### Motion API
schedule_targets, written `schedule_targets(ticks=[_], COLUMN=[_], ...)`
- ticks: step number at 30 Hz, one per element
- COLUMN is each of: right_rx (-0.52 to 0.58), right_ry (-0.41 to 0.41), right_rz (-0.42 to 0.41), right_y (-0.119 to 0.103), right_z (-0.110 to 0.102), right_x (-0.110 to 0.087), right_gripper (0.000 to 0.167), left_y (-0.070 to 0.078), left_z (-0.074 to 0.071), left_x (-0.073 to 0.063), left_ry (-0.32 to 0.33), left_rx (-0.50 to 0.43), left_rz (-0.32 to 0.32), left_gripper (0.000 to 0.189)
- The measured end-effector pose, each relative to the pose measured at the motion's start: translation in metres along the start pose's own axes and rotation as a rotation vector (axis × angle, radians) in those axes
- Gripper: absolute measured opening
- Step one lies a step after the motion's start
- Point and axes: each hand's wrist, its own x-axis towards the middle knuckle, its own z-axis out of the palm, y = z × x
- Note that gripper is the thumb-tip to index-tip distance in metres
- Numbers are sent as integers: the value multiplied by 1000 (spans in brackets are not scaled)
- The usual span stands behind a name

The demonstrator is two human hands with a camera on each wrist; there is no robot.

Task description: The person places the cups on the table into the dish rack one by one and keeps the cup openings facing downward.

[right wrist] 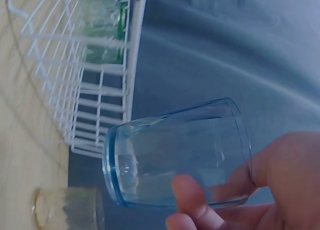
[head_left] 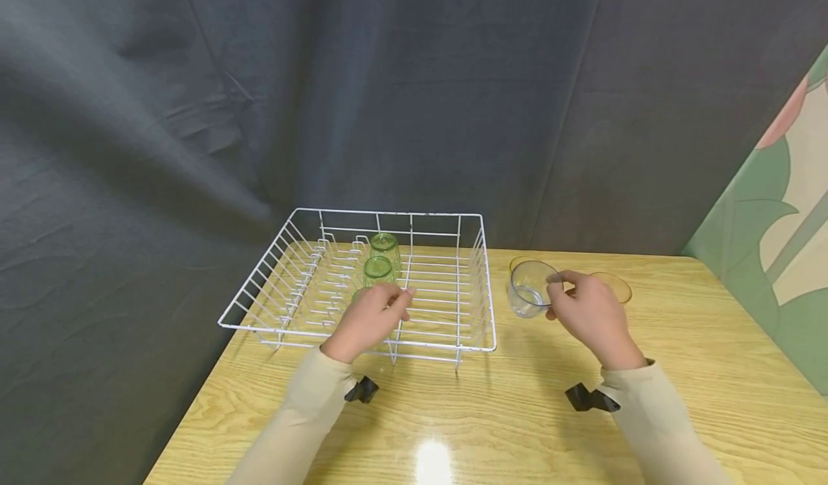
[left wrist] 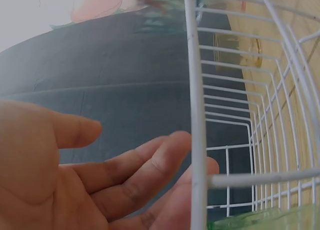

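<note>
The clear glass (head_left: pixel 525 298) is in the right hand (head_left: pixel 594 316), to the right of the rack. It is held above the worktop (head_left: pixel 698 356), base downward and slightly tilted, with its mouth up. The right fingers are drawn together on the glass at the mouth end, pinching its wall, with the thumb on the near face in the right wrist view.

Two amber glasses are on the worktop: the first amber glass (head_left: pixel 517 261) shows in part behind the clear glass, the second amber glass (head_left: pixel 617 287) beyond the right hand, which covers part of it.

The left hand (head_left: pixel 370 317) is over the front of the rack (head_left: pixel 440 215). Its fingers are loosely bent, parted from the thumb, and have hold of nothing. In the left wrist view the fingertips lie at the rim; I cannot tell whether they touch it.

The rack is white wire and sits on the worktop. Inside, green glasses (head_left: pixel 378 268) stand in a line running front to back; the nearest is mostly hidden by the left hand.

A dark curtain (head_left: pixel 453 111) hangs behind the worktop, and a patterned panel (head_left: pixel 785 212) stands at the right.
</note>
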Motion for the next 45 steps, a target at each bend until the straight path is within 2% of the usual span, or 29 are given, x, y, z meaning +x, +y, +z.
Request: schedule_targets(ticks=[6, 13, 18, 23, 29, 34, 41, 45], right_rx=[39, 139, 188, 208, 215, 189, 147, 130], right_ry=[44, 17, 13, 26, 27, 39, 90, 111], right_rz=[-99, -146, -182, -223, -264, -307, -458, -546], right_y=[-18, -40, -52, -58, -63, -65, -60, -57], right_z=[2, 14, 25, 33, 40, 45, 50, 52], right_x=[-9, -20, -27, -31, -35, -39, -39, -38], right_gripper=[41, 39, 38, 34, 32, 33, 37, 40], left_y=[5, 17, 26, 30, 30, 26, 26, 25], left_z=[7, 16, 23, 27, 27, 27, 20, 17], left_x=[1, 4, 5, 7, 13, 16, 22, 26], left_ry=[-18, -47, -86, -95, -131, -163, -180, -214], left_rx=[-17, -67, -102, -175, -272, -328, -311, -315], left_rz=[48, 71, 42, 2, -52, -67, -75, -95], left_gripper=[49, 52, 58, 62, 69, 73, 72, 73])
